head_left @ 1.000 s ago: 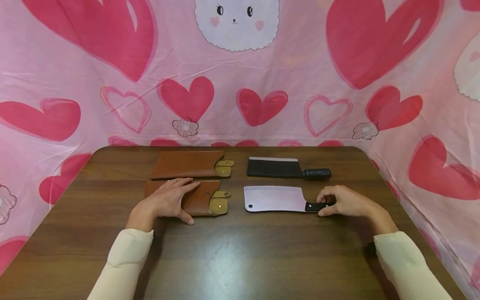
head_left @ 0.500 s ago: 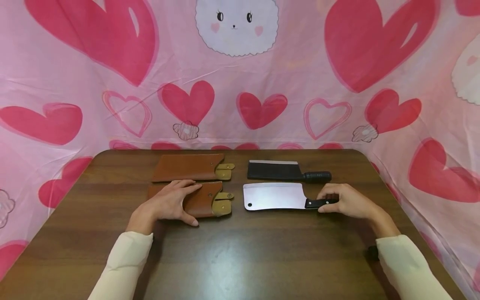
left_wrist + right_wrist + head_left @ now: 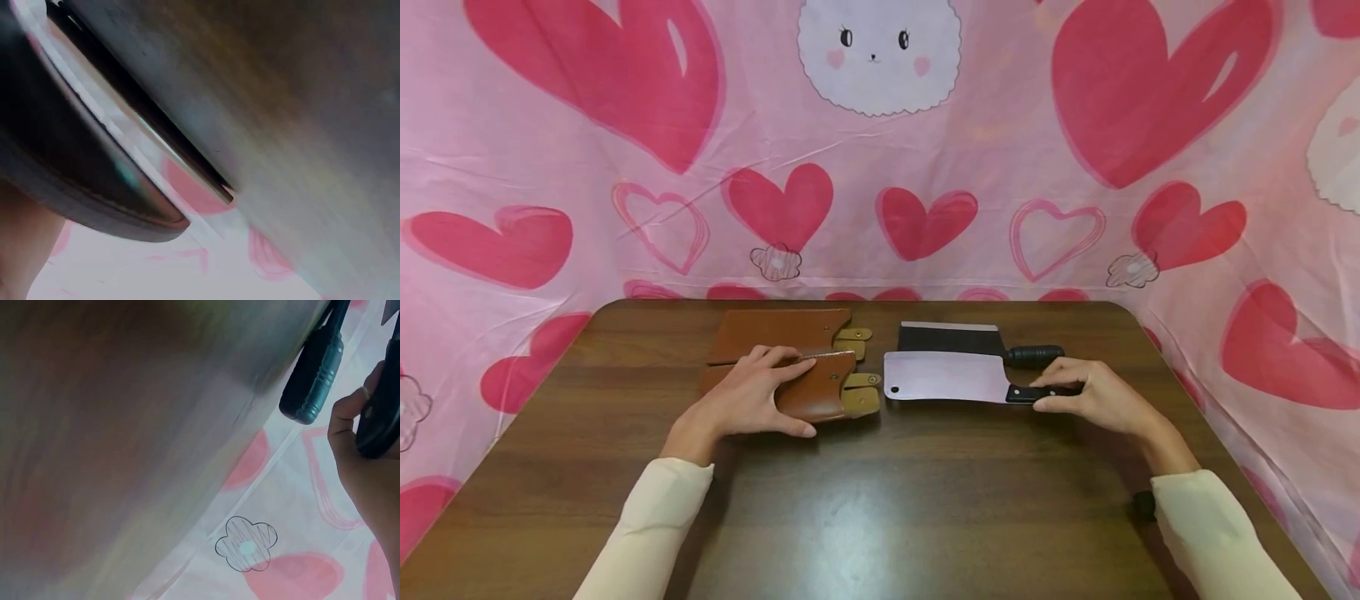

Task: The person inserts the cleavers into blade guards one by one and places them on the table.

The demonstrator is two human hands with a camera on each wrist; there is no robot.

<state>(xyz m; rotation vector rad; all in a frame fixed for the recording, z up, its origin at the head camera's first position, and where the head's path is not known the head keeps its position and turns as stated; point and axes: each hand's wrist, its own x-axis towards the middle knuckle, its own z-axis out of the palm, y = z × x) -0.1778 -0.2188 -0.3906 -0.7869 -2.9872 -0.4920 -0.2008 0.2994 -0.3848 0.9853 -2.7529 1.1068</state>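
Note:
My left hand (image 3: 747, 393) grips the nearer brown leather cleaver sheath (image 3: 816, 387) across its width, thumb at the front edge and fingers at the back edge. The sheath's open end, with its tan snap strap, points right. In the left wrist view this sheath (image 3: 75, 156) looms dark and stands off the table. My right hand (image 3: 1097, 393) pinches the black riveted handle of a shiny cleaver (image 3: 947, 377), whose blade points left toward the sheath. The blade partly covers a black-bladed cleaver (image 3: 951, 337) behind it. In the right wrist view the held handle (image 3: 381, 412) is raised.
A second brown sheath (image 3: 775, 329) lies at the back left, partly overlapped by the nearer one. The black-bladed cleaver's ribbed handle (image 3: 312, 378) lies close to my right fingers. Behind the wooden table (image 3: 880, 517) hangs a pink heart-print cloth (image 3: 850, 183).
Both hands have raised what they hold off the table: the nearer sheath has come up and a little right, and the shiny cleaver has come up, now overlapping the black-bladed cleaver in view.

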